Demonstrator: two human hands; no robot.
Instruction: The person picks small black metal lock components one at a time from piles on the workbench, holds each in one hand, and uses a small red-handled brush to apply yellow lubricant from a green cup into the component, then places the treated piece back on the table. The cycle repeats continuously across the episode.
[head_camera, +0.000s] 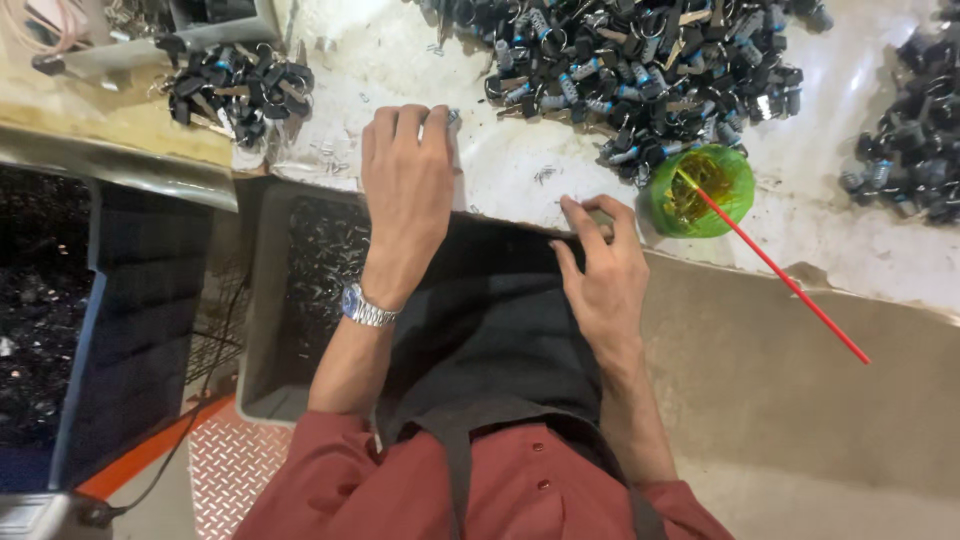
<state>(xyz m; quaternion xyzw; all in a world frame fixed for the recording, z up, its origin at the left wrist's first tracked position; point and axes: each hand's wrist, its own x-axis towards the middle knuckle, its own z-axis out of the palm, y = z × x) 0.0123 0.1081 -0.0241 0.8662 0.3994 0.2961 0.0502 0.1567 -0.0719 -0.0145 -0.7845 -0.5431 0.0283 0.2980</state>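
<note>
Up on the pale worktable (520, 170), the left hand (405, 190) curls loosely over a small silvery metal piece (452, 118), fingertips hiding most of it. Nearby, the right hand (600, 270) pinches the dark apron (490, 320) edge beside a heap of black keyed locks (640, 70).

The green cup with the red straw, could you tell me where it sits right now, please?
In the head view, the green cup stands on the white table near its front edge, just right of the right hand and below the big pile of black locks.

Matt black cloth apron (490, 310)
</note>
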